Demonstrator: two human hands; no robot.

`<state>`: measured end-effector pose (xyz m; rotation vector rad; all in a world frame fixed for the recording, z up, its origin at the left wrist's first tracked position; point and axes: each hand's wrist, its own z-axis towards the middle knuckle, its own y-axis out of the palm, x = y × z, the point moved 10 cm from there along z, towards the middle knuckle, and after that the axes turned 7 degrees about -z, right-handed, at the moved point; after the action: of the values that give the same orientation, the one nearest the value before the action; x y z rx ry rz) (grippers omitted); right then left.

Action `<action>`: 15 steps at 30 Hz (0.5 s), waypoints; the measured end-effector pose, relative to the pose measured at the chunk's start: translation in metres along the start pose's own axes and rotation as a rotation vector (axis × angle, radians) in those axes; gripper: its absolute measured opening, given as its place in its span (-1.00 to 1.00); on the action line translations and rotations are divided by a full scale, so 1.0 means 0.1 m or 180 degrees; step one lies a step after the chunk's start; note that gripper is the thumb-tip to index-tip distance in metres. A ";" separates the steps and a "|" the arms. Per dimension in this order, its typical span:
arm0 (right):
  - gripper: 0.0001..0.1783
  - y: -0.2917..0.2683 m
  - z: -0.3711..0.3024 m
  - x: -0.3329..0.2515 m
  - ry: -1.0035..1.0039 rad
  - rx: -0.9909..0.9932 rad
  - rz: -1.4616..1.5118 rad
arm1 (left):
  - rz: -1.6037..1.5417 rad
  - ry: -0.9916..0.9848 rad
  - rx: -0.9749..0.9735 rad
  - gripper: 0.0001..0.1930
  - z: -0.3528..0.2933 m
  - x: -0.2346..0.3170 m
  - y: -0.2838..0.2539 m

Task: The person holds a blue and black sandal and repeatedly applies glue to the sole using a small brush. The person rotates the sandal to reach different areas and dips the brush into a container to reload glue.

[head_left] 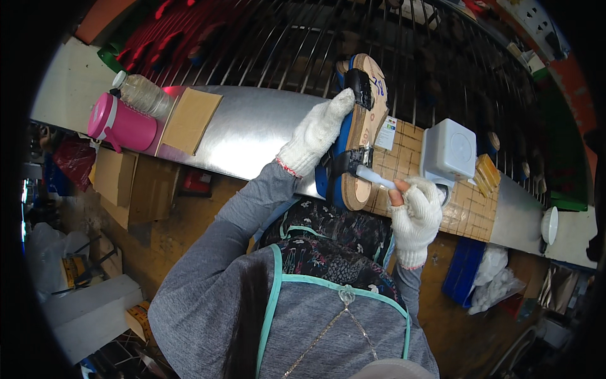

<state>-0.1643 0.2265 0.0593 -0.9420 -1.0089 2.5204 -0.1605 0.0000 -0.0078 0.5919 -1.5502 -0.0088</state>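
Note:
My left hand [315, 131], in a white knitted glove, grips a sandal [360, 126] on a blue shoe last, its tan underside turned up. Dark strap ends [358, 88] are folded over that underside at two places, and handwritten marks show on it. Between the fingers of my right hand [416, 211], gloved in white with bare fingertips showing, is a brush with a whitish handle [377, 178]. Its far end reaches the sandal near the lower strap; the bristles cannot be made out.
A white square container [449, 151] stands on a gridded tan board [467, 218], beside a yellow block [487, 174]. Left along the metal bench [243, 129] are cardboard [191, 120], a pink jug [129, 123] and a clear bottle [145, 93]. Beyond runs a rack of metal rods [278, 50].

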 end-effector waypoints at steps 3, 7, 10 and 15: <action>-0.79 -0.02 -0.02 -0.01 -0.0050 -0.0114 -0.0010 | 0.0116 -0.0159 0.0073 -0.29 0.01 -0.01 -0.01; -0.82 -0.01 0.13 0.21 0.0268 0.0050 0.0513 | -0.0034 -0.0152 -0.0071 -0.31 0.02 -0.02 0.10; -0.81 0.05 0.19 0.41 0.0678 0.0324 0.0422 | -0.0282 -0.0280 -0.0132 -0.31 0.04 -0.11 0.15; -0.79 0.27 -0.07 0.33 0.0887 -0.0584 0.0982 | -0.0432 -0.0303 0.0107 -0.29 0.07 -0.15 -0.08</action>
<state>-0.1852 0.2253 0.0211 -1.5612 -1.0883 2.4599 -0.1648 -0.0033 -0.0253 0.7315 -1.6020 -0.1154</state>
